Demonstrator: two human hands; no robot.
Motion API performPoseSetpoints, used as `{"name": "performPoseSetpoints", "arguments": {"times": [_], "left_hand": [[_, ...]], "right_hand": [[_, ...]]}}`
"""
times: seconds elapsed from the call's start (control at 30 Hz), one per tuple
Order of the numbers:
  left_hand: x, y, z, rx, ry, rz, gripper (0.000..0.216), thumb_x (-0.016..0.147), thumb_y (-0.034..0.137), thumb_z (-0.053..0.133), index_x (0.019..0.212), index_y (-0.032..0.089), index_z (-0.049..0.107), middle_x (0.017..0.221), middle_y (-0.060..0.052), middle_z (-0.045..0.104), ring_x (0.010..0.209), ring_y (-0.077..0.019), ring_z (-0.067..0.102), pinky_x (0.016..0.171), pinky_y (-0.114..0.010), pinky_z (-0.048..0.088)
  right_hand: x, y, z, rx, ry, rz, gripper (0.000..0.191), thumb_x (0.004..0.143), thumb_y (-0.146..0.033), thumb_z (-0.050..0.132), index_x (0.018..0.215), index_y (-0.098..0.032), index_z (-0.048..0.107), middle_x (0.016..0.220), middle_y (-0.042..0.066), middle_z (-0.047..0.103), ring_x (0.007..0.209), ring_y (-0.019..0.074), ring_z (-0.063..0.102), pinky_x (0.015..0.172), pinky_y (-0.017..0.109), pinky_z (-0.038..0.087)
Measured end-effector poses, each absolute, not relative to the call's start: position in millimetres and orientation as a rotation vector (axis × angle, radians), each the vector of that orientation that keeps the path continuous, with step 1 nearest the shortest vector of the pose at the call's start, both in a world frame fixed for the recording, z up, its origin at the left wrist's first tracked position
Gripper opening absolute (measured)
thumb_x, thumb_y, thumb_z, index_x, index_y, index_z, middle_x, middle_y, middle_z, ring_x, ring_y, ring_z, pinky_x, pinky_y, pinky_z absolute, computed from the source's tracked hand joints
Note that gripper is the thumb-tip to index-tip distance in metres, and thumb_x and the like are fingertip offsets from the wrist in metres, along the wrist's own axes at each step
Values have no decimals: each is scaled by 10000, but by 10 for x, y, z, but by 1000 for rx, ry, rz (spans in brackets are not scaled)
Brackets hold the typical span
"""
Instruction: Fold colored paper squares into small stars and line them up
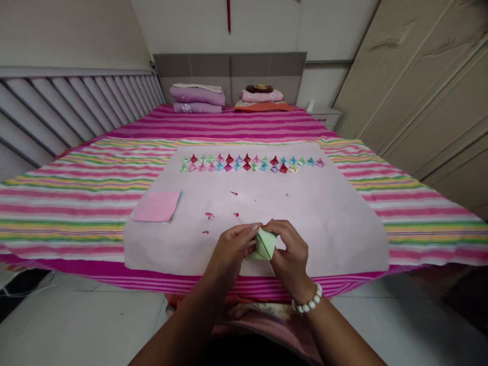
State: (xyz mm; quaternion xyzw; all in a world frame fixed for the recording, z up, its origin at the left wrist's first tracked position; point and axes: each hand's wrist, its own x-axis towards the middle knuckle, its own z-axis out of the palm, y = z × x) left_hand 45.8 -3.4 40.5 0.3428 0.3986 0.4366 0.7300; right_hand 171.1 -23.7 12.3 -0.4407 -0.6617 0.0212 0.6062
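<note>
A partly folded piece of light green origami paper (266, 244) is held up between my two hands, above the front part of the white sheet. My left hand (233, 249) pinches its upper left edge with thumb and fingers. On the other side, my right hand (290, 251) grips the paper's right edge, fingers curled around it; a white bead bracelet is on that wrist. Two rows of small folded paper shapes (247, 165) in red, pink, green, blue and yellow stand at the sheet's far end. A stack of square paper (157, 206), pink on top, lies at the left.
The white sheet (343, 234) covers the middle of a bed with a striped cover (76, 203). Small red scraps (209, 216) lie scattered on it. Folded bedding (198, 99) sits by the headboard (206, 66). A slatted rail (76, 107) runs along the left.
</note>
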Motion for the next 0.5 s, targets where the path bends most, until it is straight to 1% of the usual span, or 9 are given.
{"name": "performPoseSetpoints", "arguments": {"times": [0.13,0.3,0.4,0.5], "left_hand": [[459,-18,391,721,894,958,228,682,340,759,766,132,716,787,-54,668,779,-151,601,707,-251,492],[453,-1,331,637,932,975,282,619,365,803,696,127,672,726,-24,614,711,-121,569,676,-238,460],[454,6,282,682,939,963,324,683,422,750,793,122,693,797,-53,639,770,-144,588,708,-255,452],[427,20,212,742,963,1040,351,776,452,648,926,138,690,983,-98,660,890,-180,603,751,-278,451]], "right_hand": [[1702,-256,181,-1013,-1540,131,268,793,-17,522,919,-216,650,834,46,629,804,203,597,690,353,491],[1686,-243,205,-1039,-1515,314,269,772,-31,554,896,-227,690,837,43,622,809,200,596,680,336,488],[1688,-216,160,-1055,-1450,424,224,748,-52,583,844,-219,698,808,34,631,780,190,598,681,328,484],[1705,-185,111,-1103,-1285,603,166,715,-95,604,800,-210,688,776,19,644,735,180,605,654,311,487]]}}
